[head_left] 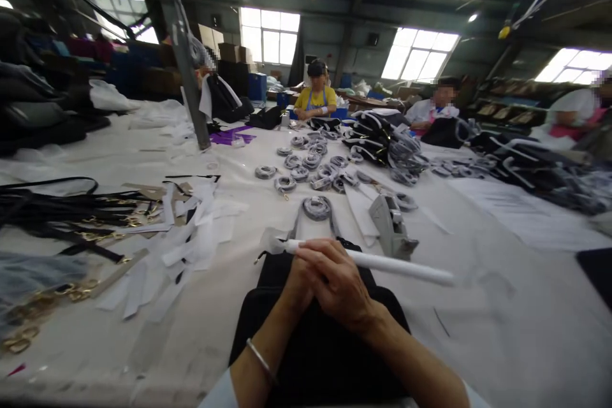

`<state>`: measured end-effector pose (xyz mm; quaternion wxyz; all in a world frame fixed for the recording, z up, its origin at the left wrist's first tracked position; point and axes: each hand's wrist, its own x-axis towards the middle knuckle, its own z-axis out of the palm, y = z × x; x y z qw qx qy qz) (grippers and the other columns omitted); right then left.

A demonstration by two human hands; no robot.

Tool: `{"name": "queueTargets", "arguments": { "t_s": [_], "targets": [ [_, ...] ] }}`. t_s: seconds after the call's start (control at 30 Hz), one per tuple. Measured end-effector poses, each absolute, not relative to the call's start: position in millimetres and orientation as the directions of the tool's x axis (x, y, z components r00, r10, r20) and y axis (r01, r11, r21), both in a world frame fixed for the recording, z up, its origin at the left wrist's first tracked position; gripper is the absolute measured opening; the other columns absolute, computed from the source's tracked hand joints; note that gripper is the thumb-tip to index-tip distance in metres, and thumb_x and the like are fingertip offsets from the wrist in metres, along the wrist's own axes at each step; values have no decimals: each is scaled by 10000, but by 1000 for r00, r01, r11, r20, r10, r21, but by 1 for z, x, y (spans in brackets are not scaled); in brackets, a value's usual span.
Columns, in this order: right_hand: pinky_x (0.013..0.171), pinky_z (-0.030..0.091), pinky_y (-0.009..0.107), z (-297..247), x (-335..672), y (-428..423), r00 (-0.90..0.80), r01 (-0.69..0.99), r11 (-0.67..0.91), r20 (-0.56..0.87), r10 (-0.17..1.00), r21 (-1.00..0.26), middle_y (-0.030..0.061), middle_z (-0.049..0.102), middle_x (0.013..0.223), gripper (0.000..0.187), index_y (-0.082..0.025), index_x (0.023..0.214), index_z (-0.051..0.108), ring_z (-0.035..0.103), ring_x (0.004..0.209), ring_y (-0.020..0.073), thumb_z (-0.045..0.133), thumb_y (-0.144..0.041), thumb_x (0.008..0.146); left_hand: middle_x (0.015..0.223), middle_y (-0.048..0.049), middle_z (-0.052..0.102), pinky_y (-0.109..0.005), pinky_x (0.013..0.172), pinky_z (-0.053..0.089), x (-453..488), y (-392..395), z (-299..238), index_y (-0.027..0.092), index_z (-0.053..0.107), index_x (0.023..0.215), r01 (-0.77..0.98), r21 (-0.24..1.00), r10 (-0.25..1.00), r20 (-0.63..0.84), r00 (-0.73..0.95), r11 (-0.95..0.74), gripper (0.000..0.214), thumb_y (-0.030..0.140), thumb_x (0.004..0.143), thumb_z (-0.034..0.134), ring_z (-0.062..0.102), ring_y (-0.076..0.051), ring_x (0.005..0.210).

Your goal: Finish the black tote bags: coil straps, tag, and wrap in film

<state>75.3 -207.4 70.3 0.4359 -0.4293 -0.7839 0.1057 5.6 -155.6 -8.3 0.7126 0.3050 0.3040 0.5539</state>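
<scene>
A white foam rod [401,266] lies crosswise over a black bag [329,357], with a loose clear wrap [273,241] at its left end. My right hand [342,280] is closed over the rod, its fingers pointing left. Under and beside it, my left hand [297,284] is closed at the rod too, its fingers mostly hidden by the right one. Just beyond the bag's top, a wrapped coiled grey strap [316,208] lies between the sides of the bag's handle.
A grey tape dispenser [393,226] stands right of the bag. Several coiled straps [313,162] lie farther back. Black straps with gold clasps [95,217] and white strips [191,229] spread leftward. A metal post [186,57] rises from the table. Co-workers sit across, behind piled black bags [370,137].
</scene>
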Motion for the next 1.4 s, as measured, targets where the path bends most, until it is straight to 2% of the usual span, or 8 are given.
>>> {"name": "queueTargets", "arguments": {
  "t_s": [0.07, 0.17, 0.27, 0.4, 0.63, 1.07, 1.27, 1.4],
  "targets": [
    [837, 524, 358, 64, 81, -224, -106, 436, 473, 478, 872, -766, 52, 712, 955, 186, -245, 1027, 703, 653, 908, 209, 563, -277, 909, 746, -20, 646, -254, 638, 567, -9, -150, -11, 181, 627, 960, -645, 717, 961, -138, 241, 265, 235, 311, 788, 722, 655, -154, 688],
    [611, 550, 302, 44, 104, -237, 232, 88, 105, 123, 965, -991, 44, 708, 839, 248, -208, 983, 702, 665, 706, 184, 632, -412, 862, 741, -1, 660, -197, 624, 563, -17, -146, -11, 149, 620, 975, -744, 583, 945, -213, 248, 326, 236, 186, 774, 737, 652, -106, 651],
    [663, 577, 315, 26, 146, -236, 495, -307, 99, -69, 866, -947, 39, 695, 996, 366, -230, 1046, 660, 677, 855, 203, 740, -445, 761, 740, -9, 675, -181, 574, 570, -16, -146, -6, 131, 635, 950, -780, 514, 930, -274, 246, 358, 155, 81, 808, 672, 659, -102, 623],
    [823, 573, 368, 26, 205, -231, 586, -534, 262, -129, 800, -804, -6, 688, 1045, 388, -265, 982, 670, 642, 1017, 213, 826, -422, 663, 720, -19, 682, -175, 519, 574, -14, -146, -3, 114, 647, 924, -760, 535, 922, -310, 230, 369, 138, 21, 830, 606, 657, -107, 576],
    [787, 564, 298, 50, 228, -227, 586, -487, 373, 22, 810, -789, 7, 716, 979, 289, -195, 945, 698, 643, 830, 135, 808, -319, 708, 679, -19, 683, -174, 508, 575, -12, -144, -5, 103, 652, 901, -704, 626, 935, -314, 168, 336, 172, -20, 839, 550, 660, -110, 555],
    [757, 541, 184, 48, 254, -221, 792, -488, 640, 6, 610, -593, -53, 701, 859, 409, -253, 988, 647, 657, 798, 76, 779, -66, 649, 672, -11, 683, -165, 507, 576, -12, -141, -3, 108, 659, 875, -713, 615, 924, -361, 127, 338, 216, -26, 875, 489, 655, -98, 541],
    [739, 567, 266, 33, 246, -224, 530, -709, 370, -107, 842, -601, 12, 727, 974, 273, -214, 966, 685, 667, 831, 135, 790, -295, 727, 674, -8, 682, -173, 509, 580, -11, -139, -8, 111, 656, 875, -696, 632, 927, -350, 138, 342, 207, -34, 863, 509, 659, -103, 547],
    [794, 557, 283, 30, 236, -216, 583, -600, 385, -54, 811, -701, 29, 742, 939, 287, -184, 944, 716, 682, 887, 167, 806, -323, 711, 675, -12, 683, -168, 515, 581, -11, -140, -7, 106, 655, 887, -688, 644, 930, -343, 129, 333, 209, -33, 866, 500, 659, -101, 550]
  ]
}}
